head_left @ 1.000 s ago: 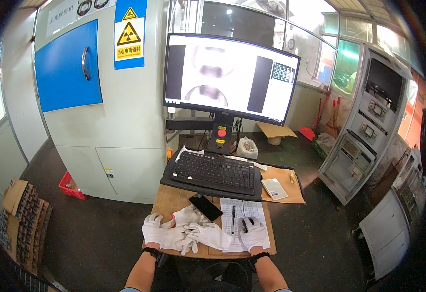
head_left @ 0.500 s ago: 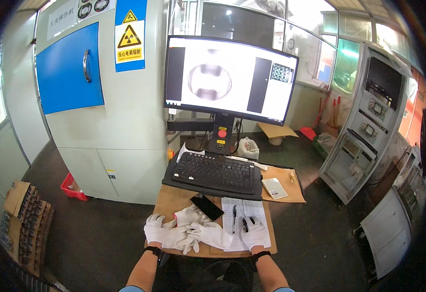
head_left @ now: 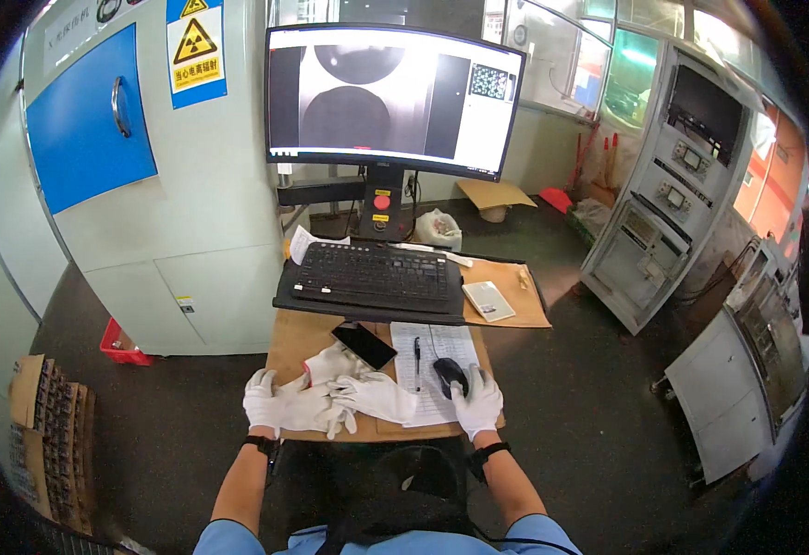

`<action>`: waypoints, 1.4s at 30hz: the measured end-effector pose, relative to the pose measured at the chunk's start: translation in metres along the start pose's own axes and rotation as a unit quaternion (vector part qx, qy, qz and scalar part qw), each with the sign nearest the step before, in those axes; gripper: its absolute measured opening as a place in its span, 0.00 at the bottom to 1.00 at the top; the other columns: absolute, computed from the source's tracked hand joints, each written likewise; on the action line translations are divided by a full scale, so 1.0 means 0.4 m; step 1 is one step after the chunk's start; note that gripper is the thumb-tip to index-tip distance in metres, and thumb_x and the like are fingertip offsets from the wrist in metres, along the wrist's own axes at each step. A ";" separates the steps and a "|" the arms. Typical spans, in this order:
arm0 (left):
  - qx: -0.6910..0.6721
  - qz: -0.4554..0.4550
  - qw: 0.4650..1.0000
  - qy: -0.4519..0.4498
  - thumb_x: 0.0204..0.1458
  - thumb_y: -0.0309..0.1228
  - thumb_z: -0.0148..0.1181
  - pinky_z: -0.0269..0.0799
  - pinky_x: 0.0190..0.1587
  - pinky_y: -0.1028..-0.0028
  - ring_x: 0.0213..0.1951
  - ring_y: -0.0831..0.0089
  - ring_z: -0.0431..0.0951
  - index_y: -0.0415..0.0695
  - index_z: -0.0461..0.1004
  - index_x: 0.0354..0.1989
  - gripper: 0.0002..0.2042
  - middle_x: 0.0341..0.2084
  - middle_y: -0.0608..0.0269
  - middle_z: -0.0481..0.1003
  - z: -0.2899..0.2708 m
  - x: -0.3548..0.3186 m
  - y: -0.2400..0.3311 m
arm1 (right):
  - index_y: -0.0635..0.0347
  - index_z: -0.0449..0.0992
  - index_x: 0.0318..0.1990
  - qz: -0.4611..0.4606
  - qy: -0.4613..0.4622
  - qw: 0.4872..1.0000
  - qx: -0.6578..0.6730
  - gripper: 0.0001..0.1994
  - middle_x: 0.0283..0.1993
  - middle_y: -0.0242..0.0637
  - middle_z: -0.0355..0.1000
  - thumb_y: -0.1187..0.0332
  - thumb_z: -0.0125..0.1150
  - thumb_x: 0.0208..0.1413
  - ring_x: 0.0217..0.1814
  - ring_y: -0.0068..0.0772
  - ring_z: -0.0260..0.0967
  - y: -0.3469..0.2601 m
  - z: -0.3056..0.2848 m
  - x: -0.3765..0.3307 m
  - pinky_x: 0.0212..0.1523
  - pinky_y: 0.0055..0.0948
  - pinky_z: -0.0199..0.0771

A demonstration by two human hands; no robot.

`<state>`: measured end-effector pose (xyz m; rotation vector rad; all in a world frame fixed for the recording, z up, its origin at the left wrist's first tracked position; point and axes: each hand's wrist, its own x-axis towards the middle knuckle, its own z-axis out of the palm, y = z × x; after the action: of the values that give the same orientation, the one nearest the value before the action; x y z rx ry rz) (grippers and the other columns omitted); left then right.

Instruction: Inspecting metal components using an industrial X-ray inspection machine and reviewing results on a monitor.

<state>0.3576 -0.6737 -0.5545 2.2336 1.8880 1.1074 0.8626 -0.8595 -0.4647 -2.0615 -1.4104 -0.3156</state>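
Note:
My left hand (head_left: 262,400), in a white glove, rests at the left edge of a cardboard-covered board (head_left: 289,333), fingers slightly bent and holding nothing visible. Beside it lies a heap of loose white gloves (head_left: 376,396). My right hand (head_left: 477,403), also gloved, is at the board's right edge, thumb and fingers apart. Its thumb side is against or very close to a black mouse (head_left: 450,376), which is largely uncovered. Under the mouse is a printed paper sheet (head_left: 406,347) with a black pen (head_left: 417,363) on it. A black phone (head_left: 364,345) lies behind the gloves.
A keyboard (head_left: 372,274) sits on a raised tray with a white box (head_left: 488,301). Beyond are a monitor (head_left: 367,92) showing a grey image, and a red button (head_left: 382,202). A large cabinet (head_left: 182,176) stands left, stacked metal parts (head_left: 57,425) lower left, an instrument rack (head_left: 654,203) right.
My right hand has slid off the mouse to its lower right. The left hand stays by the board's left edge. The screen image has changed to two dark rounded shapes. The view has shifted.

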 end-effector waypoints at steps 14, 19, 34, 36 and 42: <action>-0.194 -0.183 0.961 -0.069 0.82 0.37 0.65 0.80 0.75 0.53 0.72 0.44 0.84 0.51 0.68 0.90 0.31 0.73 0.41 0.82 -0.032 -0.206 -0.049 | 0.56 0.79 0.79 -0.001 0.004 0.997 -0.080 0.27 0.81 0.59 0.75 0.56 0.66 0.80 0.83 0.72 0.72 0.096 -0.032 -0.234 0.79 0.66 0.78; -0.201 -0.186 0.960 -0.049 0.82 0.41 0.67 0.80 0.74 0.51 0.72 0.41 0.84 0.52 0.64 0.92 0.34 0.71 0.38 0.82 0.007 -0.217 -0.069 | 0.60 0.77 0.81 -0.017 0.017 0.997 -0.069 0.26 0.82 0.64 0.73 0.62 0.65 0.81 0.84 0.77 0.70 0.089 -0.015 -0.219 0.82 0.65 0.77; -0.162 -0.262 0.943 -0.125 0.82 0.52 0.62 0.83 0.69 0.46 0.66 0.33 0.85 0.52 0.61 0.92 0.37 0.66 0.35 0.83 -0.170 -0.201 0.081 | 0.59 0.74 0.85 -0.002 -0.040 0.996 -0.085 0.25 0.87 0.63 0.69 0.62 0.53 0.89 0.86 0.72 0.67 0.081 -0.119 -0.207 0.86 0.64 0.72; -0.150 -0.268 0.941 -0.143 0.83 0.52 0.60 0.83 0.68 0.46 0.65 0.32 0.86 0.51 0.60 0.92 0.36 0.65 0.34 0.83 -0.217 -0.192 0.088 | 0.59 0.73 0.86 -0.003 -0.053 0.995 -0.088 0.26 0.87 0.64 0.68 0.59 0.50 0.91 0.87 0.72 0.67 0.065 -0.132 -0.204 0.86 0.63 0.71; -0.156 -0.280 0.931 -0.174 0.83 0.54 0.59 0.85 0.64 0.45 0.62 0.32 0.87 0.52 0.60 0.92 0.37 0.66 0.36 0.82 -0.311 -0.149 0.103 | 0.63 0.73 0.86 0.013 -0.078 0.994 -0.080 0.26 0.88 0.66 0.66 0.61 0.48 0.92 0.88 0.71 0.67 0.015 -0.167 -0.183 0.87 0.62 0.71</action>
<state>0.3276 -0.7886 -0.4727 1.4614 1.8518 0.7816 0.8481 -0.9570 -0.4521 -2.2750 -1.4895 -0.2686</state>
